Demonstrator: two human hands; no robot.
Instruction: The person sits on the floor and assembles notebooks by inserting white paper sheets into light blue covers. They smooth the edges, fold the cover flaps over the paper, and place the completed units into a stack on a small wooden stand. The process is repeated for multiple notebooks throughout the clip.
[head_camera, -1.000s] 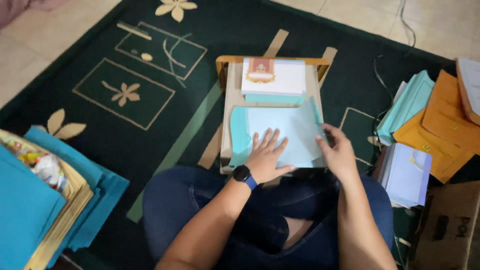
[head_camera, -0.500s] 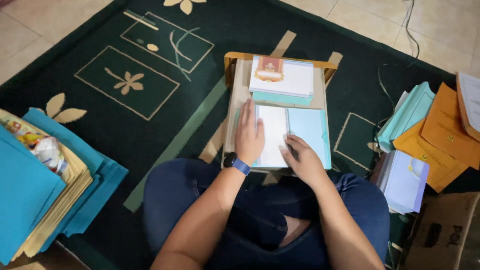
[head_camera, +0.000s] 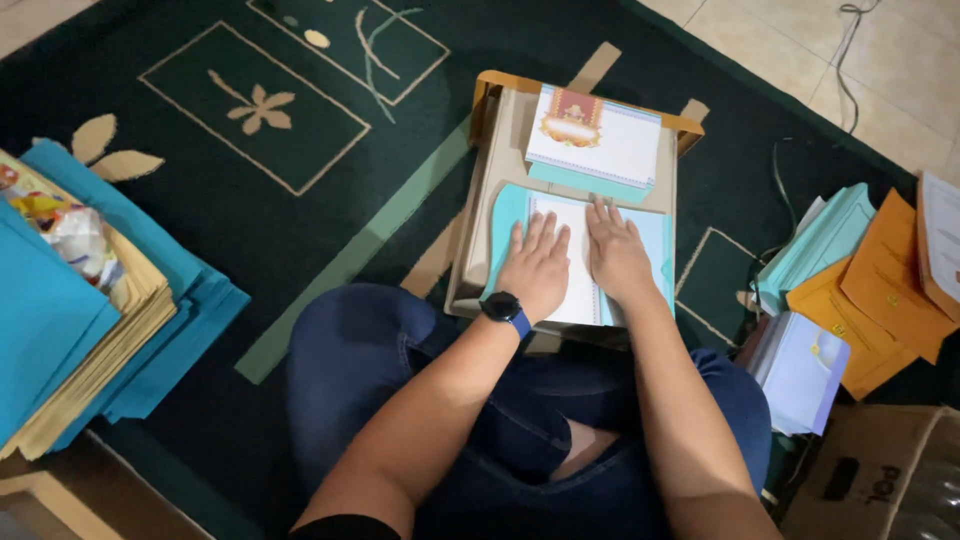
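Now both palms lie flat, fingers spread: left hand (head_camera: 537, 268) and right hand (head_camera: 615, 255) pressing the folded light-blue card (head_camera: 652, 240)

You've got a light blue folded sheet (head_camera: 640, 250) lying flat on the small wooden board (head_camera: 480, 230) right in front of your knees, long side running away from you. Its white inner face is turned up in the middle, with blue showing along the left and right edges. Top edge sits just below the white card stack (head_camera: 600, 145).
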